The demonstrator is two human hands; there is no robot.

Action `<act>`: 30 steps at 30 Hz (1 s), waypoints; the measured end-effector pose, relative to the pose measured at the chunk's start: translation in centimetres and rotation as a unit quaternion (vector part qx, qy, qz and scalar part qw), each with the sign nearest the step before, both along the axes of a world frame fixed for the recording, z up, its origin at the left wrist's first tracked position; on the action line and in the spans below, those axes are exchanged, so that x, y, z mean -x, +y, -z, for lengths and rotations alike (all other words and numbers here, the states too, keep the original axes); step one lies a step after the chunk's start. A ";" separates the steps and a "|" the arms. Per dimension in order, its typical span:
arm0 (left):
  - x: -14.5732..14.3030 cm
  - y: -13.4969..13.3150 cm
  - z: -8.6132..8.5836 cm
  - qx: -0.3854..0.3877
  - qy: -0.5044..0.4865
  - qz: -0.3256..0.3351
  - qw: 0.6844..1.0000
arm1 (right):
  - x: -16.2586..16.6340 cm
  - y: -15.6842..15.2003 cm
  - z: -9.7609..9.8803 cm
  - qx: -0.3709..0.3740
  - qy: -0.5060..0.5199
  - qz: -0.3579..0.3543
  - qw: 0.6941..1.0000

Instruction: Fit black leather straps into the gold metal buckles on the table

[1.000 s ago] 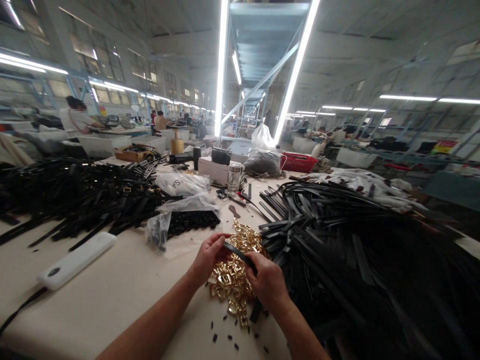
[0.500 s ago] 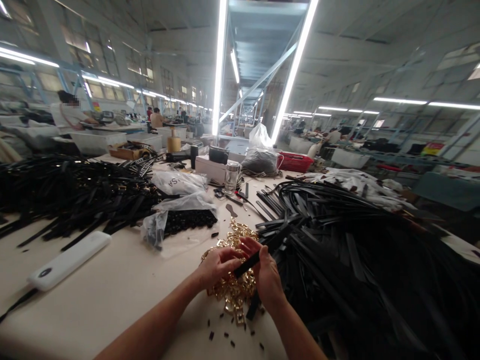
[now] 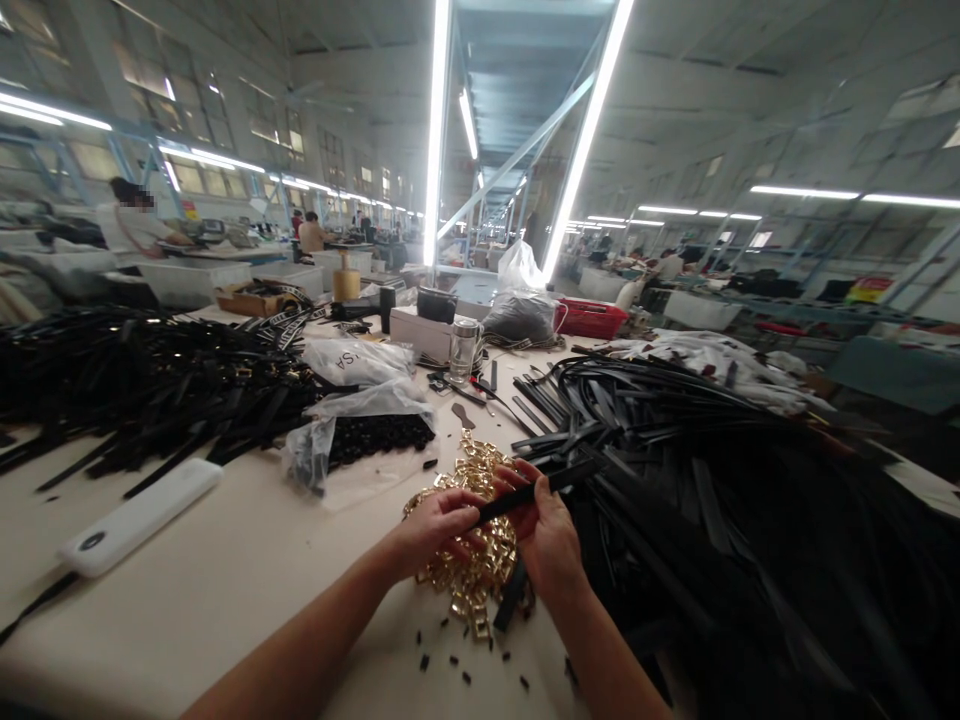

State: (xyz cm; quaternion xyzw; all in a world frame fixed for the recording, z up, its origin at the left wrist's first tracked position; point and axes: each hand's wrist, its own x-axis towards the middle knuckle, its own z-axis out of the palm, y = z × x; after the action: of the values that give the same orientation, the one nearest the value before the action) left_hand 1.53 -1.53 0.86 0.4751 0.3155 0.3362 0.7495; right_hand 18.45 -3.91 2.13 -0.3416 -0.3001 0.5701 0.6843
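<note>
A flat black strap (image 3: 508, 502) stretches between my two hands, above a pile of gold metal buckles (image 3: 476, 575). My left hand (image 3: 439, 528) pinches its near end between thumb and fingers. Farther along, my right hand (image 3: 551, 530) grips the same strap with the thumb on top and the fingers beneath. Beyond the right hand the strap runs toward a big heap of black straps (image 3: 675, 480). Several small black pieces (image 3: 454, 660) lie scattered on the table in front of the buckles. Whether the left fingers also hold a small part is hidden.
A clear plastic bag of small black parts (image 3: 382, 440) lies behind my left hand. Farther left are a white power bank (image 3: 142, 515) with a cord and another pile of black straps (image 3: 150, 390). A glass jar (image 3: 465, 350) and a red basket (image 3: 592, 318) stand at the back.
My right hand has shifted slightly right along the strap, away from the left hand. A longer stretch of strap now shows between them, held flatter.
</note>
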 end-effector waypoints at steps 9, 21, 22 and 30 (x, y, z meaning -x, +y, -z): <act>0.6 0.6 0.4 0.041 0.000 0.005 0.999 | -2.4 -0.1 -1.0 -0.070 -0.346 0.240 0.904; 1.7 1.1 0.3 0.075 -0.012 0.069 0.995 | -1.0 -1.6 -2.3 -0.264 -0.719 0.006 0.643; 1.8 1.2 0.4 0.080 -0.021 0.066 0.994 | -1.0 -1.6 -2.2 -0.252 -0.715 0.010 0.652; 1.7 1.1 0.5 0.107 -0.074 0.068 0.989 | -0.7 -1.8 -1.9 -0.144 -0.670 -0.008 0.728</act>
State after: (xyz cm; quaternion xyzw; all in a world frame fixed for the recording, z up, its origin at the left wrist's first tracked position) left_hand -0.17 -0.40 0.32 0.3863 0.2605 0.2832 0.8383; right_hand 19.15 -5.70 4.01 -0.5297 -0.7618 0.1491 0.3418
